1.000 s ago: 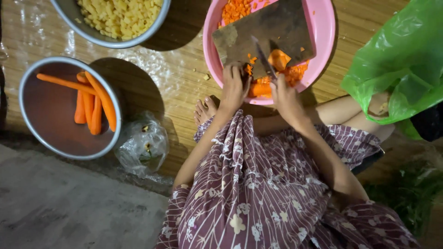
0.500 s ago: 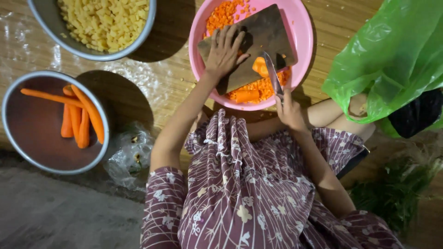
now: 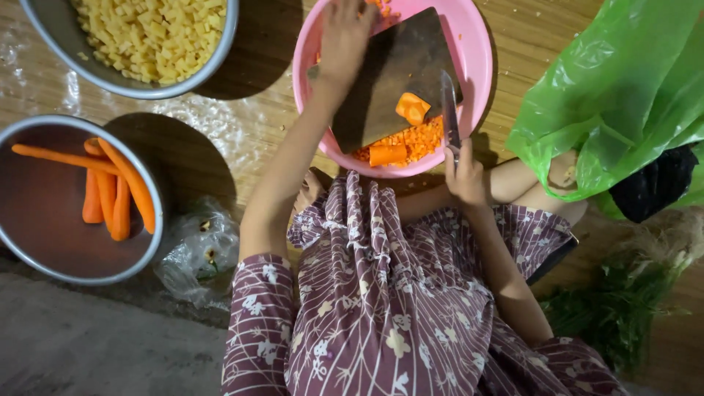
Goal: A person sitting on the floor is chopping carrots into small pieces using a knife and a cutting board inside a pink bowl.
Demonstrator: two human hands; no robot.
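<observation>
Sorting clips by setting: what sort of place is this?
Likely a home cooking spot on the floor: a cutting board in a pink basin, a bowl of carrots, a woven mat.

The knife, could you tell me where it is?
In the right hand, the knife lies across the pink basin's right side, beside the cutting board.

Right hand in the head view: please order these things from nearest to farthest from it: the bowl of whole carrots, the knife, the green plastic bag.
From the right hand:
1. Knife, held in it, over the pink basin.
2. Green plastic bag, at the picture's right.
3. Bowl of whole carrots, far at the picture's left.
</observation>
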